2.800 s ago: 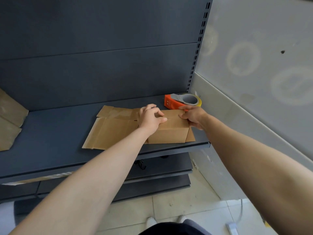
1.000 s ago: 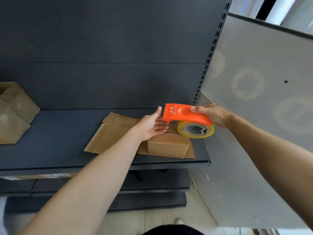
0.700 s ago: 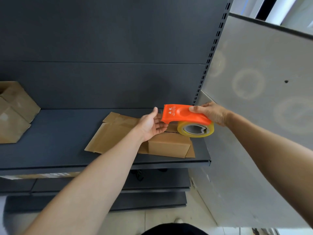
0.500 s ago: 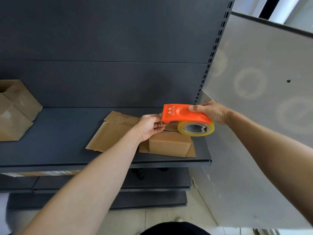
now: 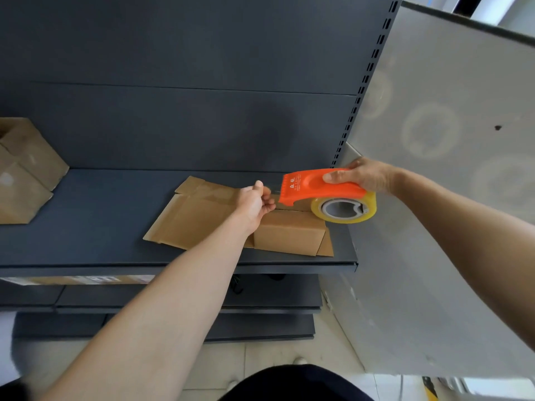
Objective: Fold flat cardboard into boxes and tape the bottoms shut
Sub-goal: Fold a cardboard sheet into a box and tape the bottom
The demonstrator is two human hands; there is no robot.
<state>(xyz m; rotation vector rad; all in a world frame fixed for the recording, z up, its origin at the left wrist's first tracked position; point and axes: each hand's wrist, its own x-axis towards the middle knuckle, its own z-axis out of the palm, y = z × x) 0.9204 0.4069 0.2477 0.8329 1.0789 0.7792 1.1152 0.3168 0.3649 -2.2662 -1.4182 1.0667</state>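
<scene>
the person's right hand (image 5: 363, 176) is clenched around the rear of an orange tape dispenser (image 5: 315, 186), thumb laid along its near side, holding it in the air above the folded box (image 5: 289, 233). the yellowish tape roll (image 5: 344, 209) hangs under the dispenser's back half, just over the box's far right corner; whether it touches the box cannot be told. the left hand (image 5: 254, 202) sits just beside the dispenser's front edge, its fingers curled and its thumb pressed to the fingertips, pinching the tape end (image 5: 275, 191), which shows only as a thin pale glint between hand and dispenser.

the box lies on the dark shelf (image 5: 86, 227) near its right front corner, with side flaps spread flat at its left and right. it rests partly on a stack of flat cardboard (image 5: 197, 215) that reaches out to its left, and the left forearm crosses over the near edge of that cardboard. more cardboard boxes (image 5: 26, 169) stand well apart at the shelf's far left, against the dark back panel (image 5: 173, 125). a pale grey wall (image 5: 434, 111) rises to the right of the shelving, and lower shelves (image 5: 260, 302) and a tiled floor (image 5: 275, 360) show below
</scene>
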